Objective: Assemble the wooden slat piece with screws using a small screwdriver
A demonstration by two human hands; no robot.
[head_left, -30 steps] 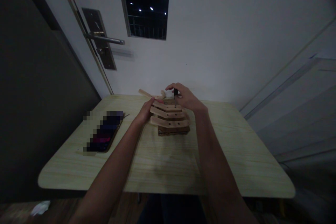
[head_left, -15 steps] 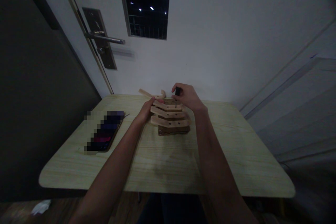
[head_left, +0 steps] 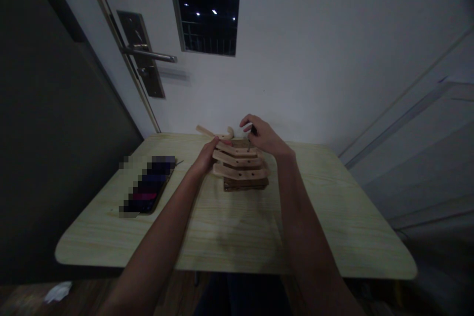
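Observation:
A dark wooden base board [head_left: 245,184] lies on the pale table [head_left: 237,227], with three light wooden hook strips [head_left: 240,162] laid across it. My left hand [head_left: 206,157] presses on the left ends of the strips. Over the far strip, my right hand [head_left: 261,138] grips a small dark tool [head_left: 253,130] upright, its tip at the strip's right part. A loose curved wooden hook [head_left: 218,134] rests on the table behind the board.
A phone [head_left: 148,190] lies on the table's left side. The table stands against a white wall, with a door and its lever handle [head_left: 150,54] at the left. A crumpled white scrap [head_left: 57,291] is on the floor at lower left.
My right hand has shifted its grip on the dark tool, the fingers turning around it. The left hand and the strips have stayed in place.

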